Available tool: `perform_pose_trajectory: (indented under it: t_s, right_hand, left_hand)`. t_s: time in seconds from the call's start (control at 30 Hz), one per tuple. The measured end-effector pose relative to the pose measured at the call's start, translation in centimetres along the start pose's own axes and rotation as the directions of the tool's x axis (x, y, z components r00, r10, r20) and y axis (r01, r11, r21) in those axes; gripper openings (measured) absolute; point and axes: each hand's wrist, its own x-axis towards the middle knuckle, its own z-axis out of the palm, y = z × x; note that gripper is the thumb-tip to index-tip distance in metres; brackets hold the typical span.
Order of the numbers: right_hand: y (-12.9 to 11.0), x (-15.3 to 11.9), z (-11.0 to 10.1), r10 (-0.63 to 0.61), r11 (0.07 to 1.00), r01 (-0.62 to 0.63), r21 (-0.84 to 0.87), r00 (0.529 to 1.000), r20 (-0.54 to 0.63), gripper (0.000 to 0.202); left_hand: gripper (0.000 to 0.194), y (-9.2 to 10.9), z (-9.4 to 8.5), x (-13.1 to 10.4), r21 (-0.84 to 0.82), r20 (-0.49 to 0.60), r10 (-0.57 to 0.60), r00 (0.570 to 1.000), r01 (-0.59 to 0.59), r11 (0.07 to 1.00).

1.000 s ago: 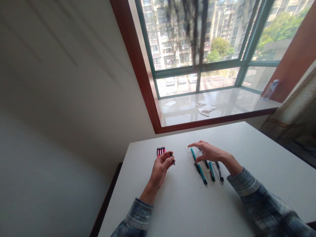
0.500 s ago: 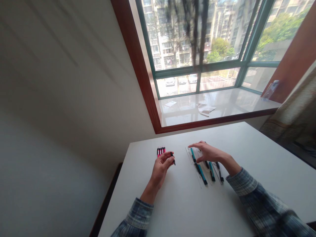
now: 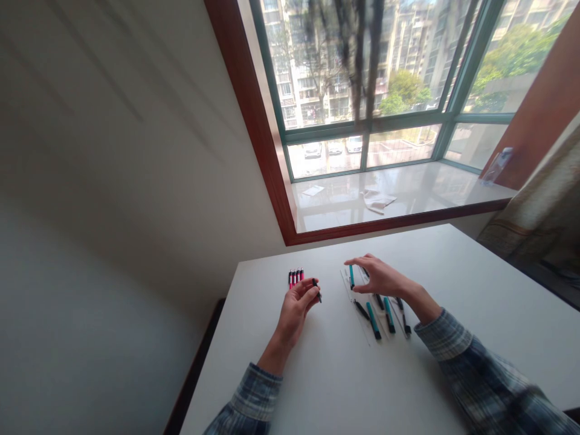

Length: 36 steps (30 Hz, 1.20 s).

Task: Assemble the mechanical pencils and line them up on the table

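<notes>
My left hand [image 3: 295, 307] pinches a small black pen part [image 3: 318, 291], its narrow end pointing down toward the table. Just beyond it, several red-and-black pens [image 3: 296, 276] stand in a close row, partly covered by my fingers. Over the right group of parts, my right hand [image 3: 379, 277] grips a teal pen barrel [image 3: 351, 275] lengthwise between thumb and fingertips. Below that hand lie another teal barrel [image 3: 373, 321], a black pen part [image 3: 361, 310] and a teal-and-black piece [image 3: 389, 315]. Thin clear refills or rods [image 3: 365, 331] lie among them.
All of this rests on a white table [image 3: 344, 386] set against a window with a red-brown frame [image 3: 290, 234]. On the sill are crumpled paper [image 3: 378, 200] and a clear bottle [image 3: 497, 164]. A curtain [image 3: 534, 187] hangs at the right.
My right hand has closed on the upper teal barrel and shifted it slightly away, apart from the black part below it. My left hand has stayed nearly still with its black part.
</notes>
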Motion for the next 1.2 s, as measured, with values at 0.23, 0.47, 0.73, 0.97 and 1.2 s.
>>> perform_pose_trajectory:
  t_s: [0.23,0.47,0.73,0.97,1.2]
  right_hand:
    - [-5.2,-0.1,1.9,-0.207,0.969,0.210,0.130,0.978,-0.032,0.091]
    - [-6.4,-0.2,3.5,-0.284,0.948,0.295,0.118,0.954,-0.096,0.103]
    - [-6.9,-0.1,4.1,-0.305,0.951,0.308,0.029,0.948,-0.093,0.104]
    - [-4.7,0.4,2.5,-0.275,0.960,0.282,-0.001,0.936,-0.219,0.098]
    - [0.0,0.6,0.9,0.038,0.985,-0.095,-0.142,0.933,-0.359,0.020]
  left_hand:
    - [0.045,0.3,0.5,0.2,0.021,-0.006,-0.033,0.999,0.033,0.999]
    - [0.046,0.4,0.7,0.3,0.051,0.033,-0.015,0.999,0.013,0.999]
    - [0.047,0.3,0.5,0.4,0.065,0.036,-0.021,0.999,0.019,0.998]
    - [0.042,-0.3,-0.1,0.8,0.065,-0.043,0.090,0.995,-0.087,0.994]
    - [0.039,-0.7,-0.3,0.8,0.095,-0.050,0.100,0.994,-0.095,0.991]
